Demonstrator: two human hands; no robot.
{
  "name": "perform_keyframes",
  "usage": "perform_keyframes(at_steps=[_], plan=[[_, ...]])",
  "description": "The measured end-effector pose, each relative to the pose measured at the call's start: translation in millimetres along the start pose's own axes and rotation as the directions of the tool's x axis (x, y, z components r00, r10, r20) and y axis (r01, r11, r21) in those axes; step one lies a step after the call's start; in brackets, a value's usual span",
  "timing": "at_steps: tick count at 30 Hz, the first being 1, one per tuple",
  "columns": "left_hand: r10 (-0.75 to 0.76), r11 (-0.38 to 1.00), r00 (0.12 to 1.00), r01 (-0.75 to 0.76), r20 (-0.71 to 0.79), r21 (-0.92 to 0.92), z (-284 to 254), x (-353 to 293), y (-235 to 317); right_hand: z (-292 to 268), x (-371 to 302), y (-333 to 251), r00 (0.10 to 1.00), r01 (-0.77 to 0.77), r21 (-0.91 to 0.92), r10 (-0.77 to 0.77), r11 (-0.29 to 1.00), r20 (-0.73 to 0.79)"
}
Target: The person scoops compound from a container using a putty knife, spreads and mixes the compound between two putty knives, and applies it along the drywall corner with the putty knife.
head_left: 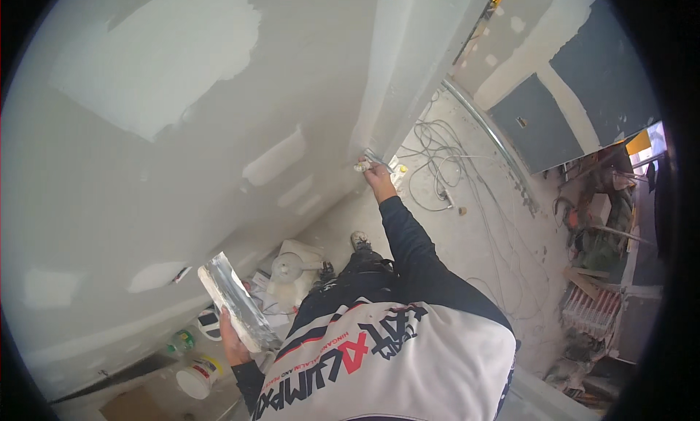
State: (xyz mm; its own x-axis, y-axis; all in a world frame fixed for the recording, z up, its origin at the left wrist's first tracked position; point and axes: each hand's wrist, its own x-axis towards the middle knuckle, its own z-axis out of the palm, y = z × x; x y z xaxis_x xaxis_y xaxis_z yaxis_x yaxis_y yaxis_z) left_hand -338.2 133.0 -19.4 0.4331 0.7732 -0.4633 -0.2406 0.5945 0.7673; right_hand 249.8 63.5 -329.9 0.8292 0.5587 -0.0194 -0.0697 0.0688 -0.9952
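My left hand (232, 342) is closed around a long metal mud pan (239, 298) smeared with white compound, held low beside the wall. My right hand (380, 180) reaches forward with its fingers closed on a putty knife (376, 158). That knife's blade is at the lower part of the wall's outer corner (399, 78); whether it touches the surface is hard to tell. White compound shows by the fingers. To the left stretches a grey drywall (197, 173) with several white patches of joint compound.
Looped cables (445, 162) lie over the dusty floor ahead to the right. A metal track (492, 140) runs below the far wall panel (539, 122). Clutter and timber (598, 297) pile up at right. A white bucket (195, 381) and a green bottle (181, 341) stand at lower left.
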Motion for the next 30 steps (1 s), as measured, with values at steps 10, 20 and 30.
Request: perform_keyframes(at_steps=[10, 20, 30], plan=[[-0.069, 0.998, 0.994, 0.068, 0.085, 0.012, -6.4, 8.8, -1.9, -10.7, 22.6, 48.1, 0.988, 0.133, 0.087, -0.138, 0.987, 0.063], [-0.086, 0.994, 0.983, 0.095, -0.164, 0.048, -43.6, 16.0, -11.5, 34.9, 2.2, -22.1, 0.991, -0.099, 0.666, 0.136, 0.739, -0.004], [-0.148, 0.980, 0.985, 0.158, -0.093, 0.119, -35.3, 10.6, 5.2, 43.9, 8.5, -86.3, 0.906, -0.054, 0.998, 0.421, 0.021, 0.040]])
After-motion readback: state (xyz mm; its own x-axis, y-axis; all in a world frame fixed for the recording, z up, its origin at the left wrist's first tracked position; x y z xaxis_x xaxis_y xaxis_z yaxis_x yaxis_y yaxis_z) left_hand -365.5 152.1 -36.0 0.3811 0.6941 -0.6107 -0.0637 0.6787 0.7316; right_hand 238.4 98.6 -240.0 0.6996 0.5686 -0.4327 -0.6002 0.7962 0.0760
